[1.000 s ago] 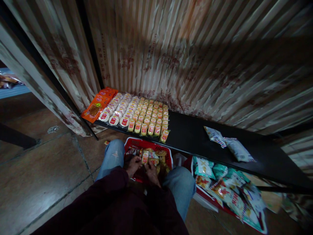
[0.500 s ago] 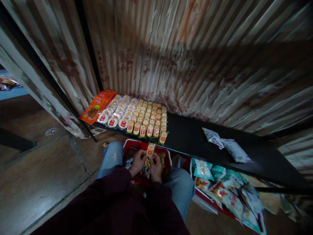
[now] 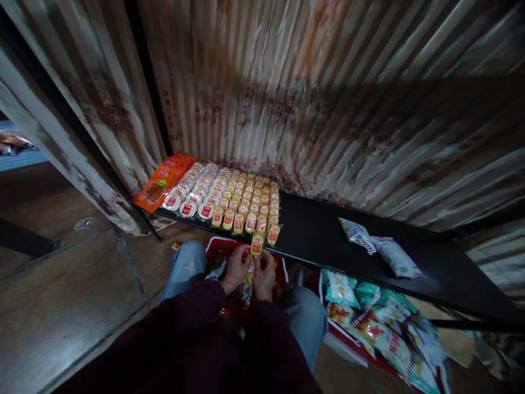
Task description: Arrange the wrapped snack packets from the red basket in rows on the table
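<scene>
Between the fingertips of my left hand (image 3: 238,268) and my right hand (image 3: 264,273), a small yellow snack packet (image 3: 257,244) with a red label is pinched upright. Both hands are closed on its lower sides, over a red basket (image 3: 283,268) that holds loose packets and stands between my knees. Just past the held packet, rows of matching yellow packets (image 3: 250,210) lie on the black shelf (image 3: 311,224). To their left are rows of round white packets (image 3: 197,197), and an orange snack bag (image 3: 164,180) lies at the end.
Two white-and-blue bags (image 3: 396,257) lie on the shelf's right part. Below it, a second red basket (image 3: 353,342) is heaped with teal and red snack bags (image 3: 383,328). A pleated curtain (image 3: 254,82) hangs behind the shelf, and a dark post (image 3: 150,76) rises at left.
Both hands have moved slightly forward and to the right, bringing the held yellow packet closer to the shelf's front edge. The arranged rows look the same.
</scene>
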The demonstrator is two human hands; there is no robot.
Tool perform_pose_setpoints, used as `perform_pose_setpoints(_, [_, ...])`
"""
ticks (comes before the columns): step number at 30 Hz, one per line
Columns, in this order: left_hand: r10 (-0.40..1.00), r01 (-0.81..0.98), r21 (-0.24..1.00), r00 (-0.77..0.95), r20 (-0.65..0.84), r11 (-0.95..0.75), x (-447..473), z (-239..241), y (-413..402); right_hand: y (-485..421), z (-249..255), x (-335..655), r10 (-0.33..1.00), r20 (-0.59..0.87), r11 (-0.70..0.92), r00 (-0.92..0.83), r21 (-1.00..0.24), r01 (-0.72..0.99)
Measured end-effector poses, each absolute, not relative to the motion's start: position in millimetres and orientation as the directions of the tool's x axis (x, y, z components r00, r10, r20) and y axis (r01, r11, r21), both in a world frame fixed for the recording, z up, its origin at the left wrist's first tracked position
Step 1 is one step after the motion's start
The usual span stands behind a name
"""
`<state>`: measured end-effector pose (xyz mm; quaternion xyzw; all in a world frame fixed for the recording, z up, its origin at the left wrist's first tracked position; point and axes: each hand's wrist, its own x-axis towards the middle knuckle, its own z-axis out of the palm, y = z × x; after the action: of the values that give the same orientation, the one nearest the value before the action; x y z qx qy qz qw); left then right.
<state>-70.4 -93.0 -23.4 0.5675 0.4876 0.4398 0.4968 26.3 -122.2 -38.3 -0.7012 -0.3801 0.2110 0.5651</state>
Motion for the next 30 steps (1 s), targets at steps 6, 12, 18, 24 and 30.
perform_pose_setpoints(6, [0.987, 0.204, 0.973, 0.14, 0.078, -0.106, -66.1, -4.3, -83.6, -111.1, -26.0, 29.7, 0.763, 0.203, -0.061, 0.614, -0.923, 0.381])
perform_pose_setpoints(12, [0.983, 0.265, 0.951, 0.127, 0.131, -0.161, -57.0, 0.2, -71.6, -98.3, -21.2, 37.5, 0.736, 0.323, -0.032, 0.595, -0.861, 0.508])
perform_pose_setpoints(18, [0.981, 0.302, 0.936, 0.123, 0.148, -0.179, -47.2, -2.3, -68.3, -88.6, -20.1, 42.6, 0.734, 0.381, -0.031, 0.563, -0.809, 0.587])
perform_pose_setpoints(24, [0.984, 0.345, 0.925, 0.133, 0.118, -0.158, -43.1, -2.7, -61.1, -87.9, -19.0, 40.9, 0.735, 0.362, -0.126, 0.574, -0.759, 0.639])
perform_pose_setpoints(30, [0.981, 0.419, 0.895, 0.173, 0.089, -0.155, -43.8, 2.1, -59.6, -84.4, -22.5, 40.4, 0.737, 0.346, -0.199, 0.58, -0.71, 0.676])
